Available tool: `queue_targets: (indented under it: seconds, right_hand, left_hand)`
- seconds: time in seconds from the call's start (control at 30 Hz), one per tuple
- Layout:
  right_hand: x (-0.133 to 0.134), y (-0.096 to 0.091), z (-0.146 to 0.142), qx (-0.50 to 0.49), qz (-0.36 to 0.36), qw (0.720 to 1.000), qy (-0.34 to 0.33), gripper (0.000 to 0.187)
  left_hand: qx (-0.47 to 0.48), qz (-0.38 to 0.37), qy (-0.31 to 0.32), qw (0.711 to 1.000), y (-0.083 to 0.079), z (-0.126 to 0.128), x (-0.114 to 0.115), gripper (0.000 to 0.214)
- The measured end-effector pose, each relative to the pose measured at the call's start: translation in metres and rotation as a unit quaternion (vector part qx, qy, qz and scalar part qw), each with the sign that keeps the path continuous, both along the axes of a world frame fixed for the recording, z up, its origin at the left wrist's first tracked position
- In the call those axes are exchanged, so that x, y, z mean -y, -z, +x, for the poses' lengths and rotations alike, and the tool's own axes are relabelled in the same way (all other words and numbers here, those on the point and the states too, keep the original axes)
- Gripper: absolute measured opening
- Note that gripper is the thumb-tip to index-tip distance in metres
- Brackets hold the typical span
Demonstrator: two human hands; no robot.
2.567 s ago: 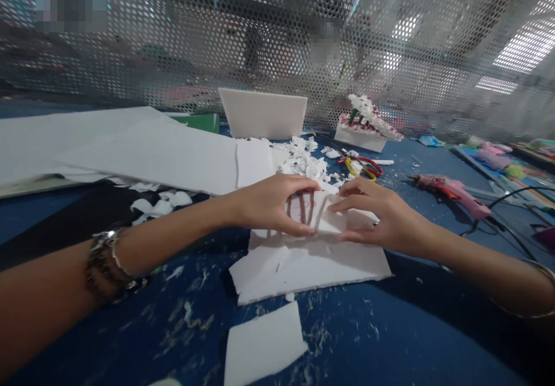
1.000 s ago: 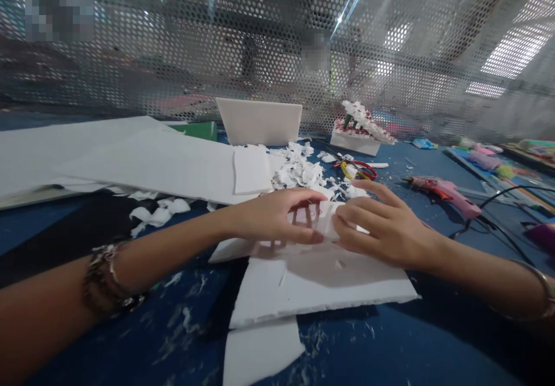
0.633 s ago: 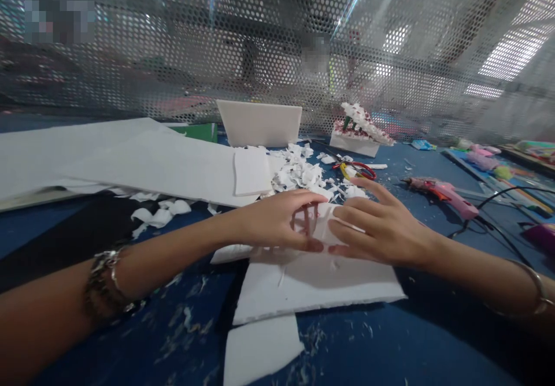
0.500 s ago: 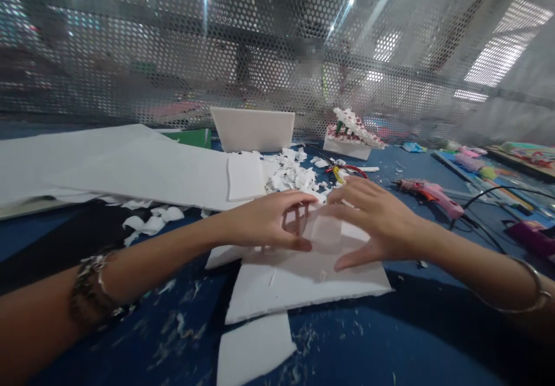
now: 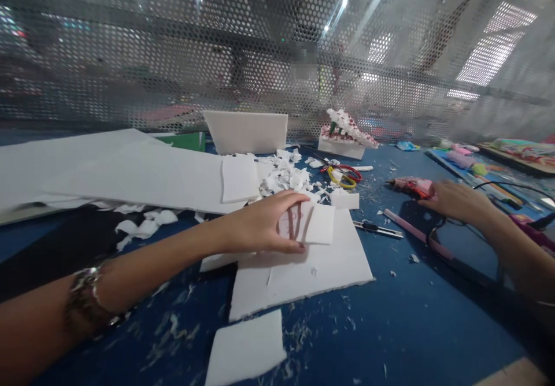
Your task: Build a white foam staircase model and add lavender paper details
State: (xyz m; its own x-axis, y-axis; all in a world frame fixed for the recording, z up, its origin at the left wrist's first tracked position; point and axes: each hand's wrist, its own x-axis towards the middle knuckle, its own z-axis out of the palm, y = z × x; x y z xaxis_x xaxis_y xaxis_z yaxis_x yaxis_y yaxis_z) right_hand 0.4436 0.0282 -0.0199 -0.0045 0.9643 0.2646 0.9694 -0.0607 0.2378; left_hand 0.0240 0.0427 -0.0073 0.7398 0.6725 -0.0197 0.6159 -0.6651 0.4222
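My left hand (image 5: 260,224) pinches a small white foam piece (image 5: 318,224) that has faint red marks, thumb below and fingers on top. The piece rests on a larger white foam sheet (image 5: 312,267) lying on the blue table (image 5: 411,328). My right hand (image 5: 455,201) is far off to the right, its fingers closed over the rear of a pink glue gun (image 5: 407,185). The gun's black cable (image 5: 437,241) loops across the table beside that wrist.
A utility knife (image 5: 377,229) and a pink stick (image 5: 411,234) lie between the hands. Red and yellow scissors (image 5: 342,173), foam scraps (image 5: 286,175), an upright foam panel (image 5: 245,132) and a decorated foam model (image 5: 342,134) stand behind. Large foam sheets (image 5: 130,169) cover the left; perforated metal screen at the back.
My right hand has left the small foam piece and moved right to the glue gun. My left hand stays on the piece.
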Motion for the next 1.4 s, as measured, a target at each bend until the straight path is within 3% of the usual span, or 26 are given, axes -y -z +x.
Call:
queue_targets:
  seconds: [0.1,0.2,0.33,0.47,0.53,0.6,0.7,0.83,0.93,1.1,1.2,1.4]
  right_hand:
    - [-0.004,-0.002,0.004,0.050,-0.121,0.988,0.081,0.030]
    - [-0.008,-0.003,0.019,-0.007,-0.185,0.981,0.052,0.029]
    - [-0.012,0.003,0.036,0.002,-0.104,0.995,0.004,0.030]
    - [-0.009,0.001,0.032,0.072,0.054,0.996,-0.005,0.031]
    - [-0.006,-0.005,0.022,0.029,0.141,0.990,0.006,0.031]
    - [-0.003,-0.011,0.006,-0.075,0.192,0.978,0.035,0.033]
    - [0.004,-0.018,-0.022,-0.193,0.196,0.961,0.013,0.027]
    - [0.019,-0.019,-0.059,-0.251,0.178,0.950,-0.050,0.023]
    - [0.032,-0.016,-0.081,-0.277,0.120,0.945,-0.126,0.024]
    - [0.045,-0.011,-0.104,-0.221,0.050,0.959,-0.171,0.057]
    - [0.046,-0.007,-0.111,-0.199,0.041,0.962,-0.181,0.057]
    - [0.046,0.002,-0.113,-0.130,0.091,0.960,-0.230,0.051]
  left_hand:
    - [0.008,0.006,-0.003,1.000,-0.002,0.002,0.004,0.081]
    - [0.018,0.019,0.002,1.000,-0.005,0.004,0.009,0.075]
    - [0.042,0.044,0.003,0.998,-0.006,0.007,0.016,0.071]
    - [0.054,0.051,0.007,0.997,-0.003,0.007,0.018,0.069]
    - [0.058,0.046,0.005,0.997,0.000,0.007,0.016,0.068]
    - [0.061,0.038,0.002,0.997,0.001,0.008,0.015,0.067]
    - [0.065,0.033,0.000,0.997,0.002,0.008,0.015,0.067]
    - [0.066,0.038,0.001,0.997,-0.001,0.009,0.018,0.067]
    - [0.062,0.038,0.001,0.997,0.000,0.008,0.019,0.068]
    - [0.053,0.026,0.003,0.998,0.007,0.009,0.017,0.068]
    - [0.057,0.002,-0.011,0.998,0.009,0.010,0.017,0.075]
    - [0.067,-0.013,-0.019,0.997,0.009,0.010,0.016,0.074]
